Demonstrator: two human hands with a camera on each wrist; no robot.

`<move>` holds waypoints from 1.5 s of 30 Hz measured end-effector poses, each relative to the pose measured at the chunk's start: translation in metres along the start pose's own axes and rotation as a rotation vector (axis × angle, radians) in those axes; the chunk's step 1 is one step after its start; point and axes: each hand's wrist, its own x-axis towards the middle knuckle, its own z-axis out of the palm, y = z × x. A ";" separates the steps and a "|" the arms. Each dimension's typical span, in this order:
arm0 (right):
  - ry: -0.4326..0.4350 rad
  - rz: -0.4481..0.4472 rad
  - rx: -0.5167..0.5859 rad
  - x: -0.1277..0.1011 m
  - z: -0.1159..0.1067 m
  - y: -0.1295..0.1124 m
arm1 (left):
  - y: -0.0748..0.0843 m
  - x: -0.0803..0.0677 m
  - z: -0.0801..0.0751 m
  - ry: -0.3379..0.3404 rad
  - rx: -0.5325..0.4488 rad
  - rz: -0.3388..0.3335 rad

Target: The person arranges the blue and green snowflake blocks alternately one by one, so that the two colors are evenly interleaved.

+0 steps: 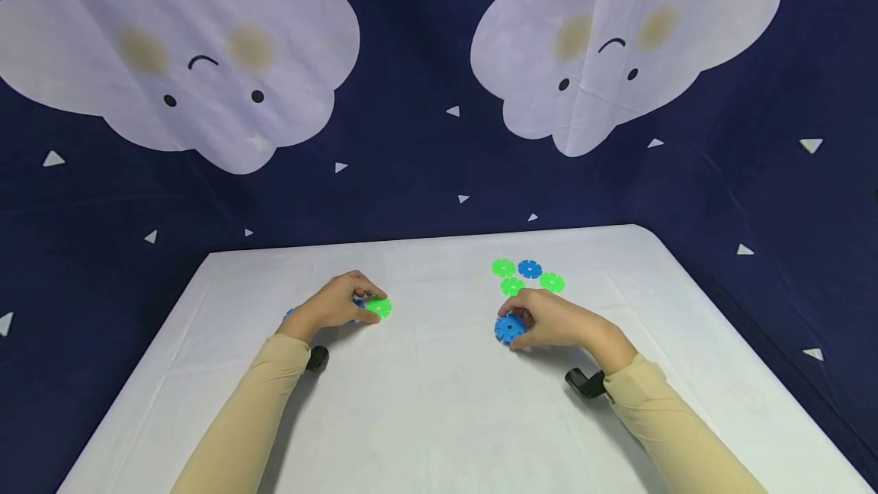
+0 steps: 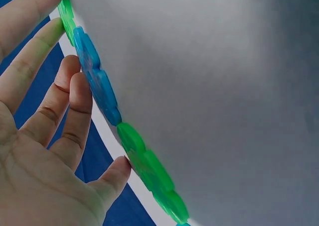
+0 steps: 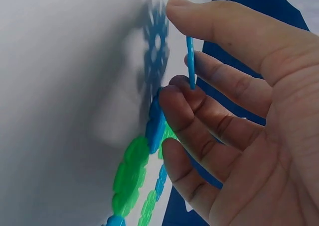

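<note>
**Both hands on notched plastic discs, white counter**

Right hand (image 1: 559,320): holds a blue flat plastic disc with notched, gear-like rim and a pierced centre (image 1: 509,328). The disc stands on edge, just off the white-covered counter (image 1: 439,418), right of centre. Grip clamped: thumb on one side, fingertips on the other.

Left hand (image 1: 336,303): rests over a bright green notched plastic disc (image 1: 379,307) left of centre on the counter, fingertips touching it. A bit of blue disc shows under the fingers. Fingers look only lightly bent; whether they actually pinch the disc I cannot tell from the head view.

Loose cluster beyond the right hand, lying flat: three green discs (image 1: 504,267) and one blue disc (image 1: 530,268), close together.

View differences:
- Head view gives the layout: both hands well apart, beige sleeves, dark backdrop with white clouds (image 1: 583,44).
- Right wrist view shows the held blue disc (image 3: 191,61) edge-on, thin, between thumb and fingers (image 3: 184,106), and its spoked shadow on the counter (image 3: 60,86).
- Left wrist view shows the left hand (image 2: 35,151) with fingers spread and fairly straight beside a row of green and blue discs (image 2: 97,81) seen edge-on; fingertips near or touching them.
</note>
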 end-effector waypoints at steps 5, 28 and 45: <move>0.014 -0.033 -0.001 0.009 -0.001 -0.005 | 0.001 -0.001 0.000 0.004 -0.001 -0.001; 0.031 -0.030 0.034 0.061 -0.001 -0.033 | -0.001 0.000 0.002 -0.006 -0.008 -0.012; -0.061 -0.098 0.000 0.105 0.007 -0.047 | -0.001 0.001 0.000 0.000 -0.004 -0.010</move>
